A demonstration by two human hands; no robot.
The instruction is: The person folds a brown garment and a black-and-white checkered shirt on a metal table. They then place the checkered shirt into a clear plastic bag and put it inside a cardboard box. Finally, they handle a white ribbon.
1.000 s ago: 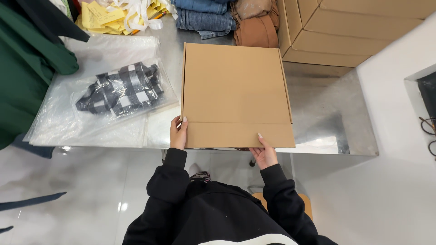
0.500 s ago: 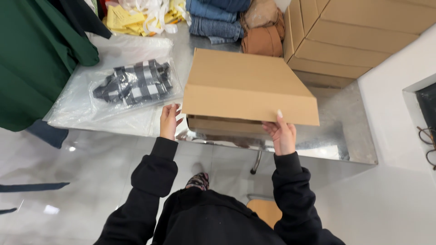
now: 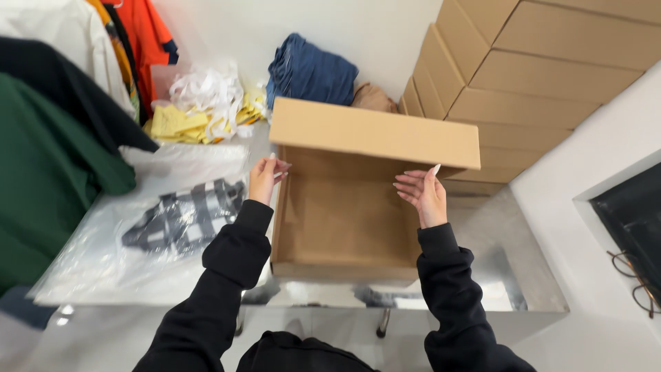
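A brown cardboard box (image 3: 344,220) sits open on the bench (image 3: 496,275) in front of me, its lid (image 3: 375,132) standing up at the far side and its bare inside facing me. My left hand (image 3: 265,178) is at the box's left wall near the lid hinge, fingers lightly curled against the edge; this grip is loose, pinching nothing I can make out. My right hand (image 3: 421,193) hovers inside the box just under the lid's front edge, fingers spread and relaxed, an open grip holding nothing.

To the left of the box lies a clear plastic bag (image 3: 138,241) with a black-and-white checked garment (image 3: 182,217) folded inside it. Beyond that, near the wall, are yellow folded pieces (image 3: 172,124) and a heap of white strips (image 3: 206,89). A stack of blue denim (image 3: 310,72) sits behind the lid, with a tan bundle (image 3: 372,98) beside it. Flat brown cartons (image 3: 544,62) are stacked high at the far right.

The bench is shiny metal, set against a white wall (image 3: 289,27). Dark green (image 3: 48,172), black, white and orange garments hang at the left. Glasses (image 3: 633,272) rest on a white ledge to the right. The bench's near edge runs just under the box's front wall, and bare metal shows to the box's right.
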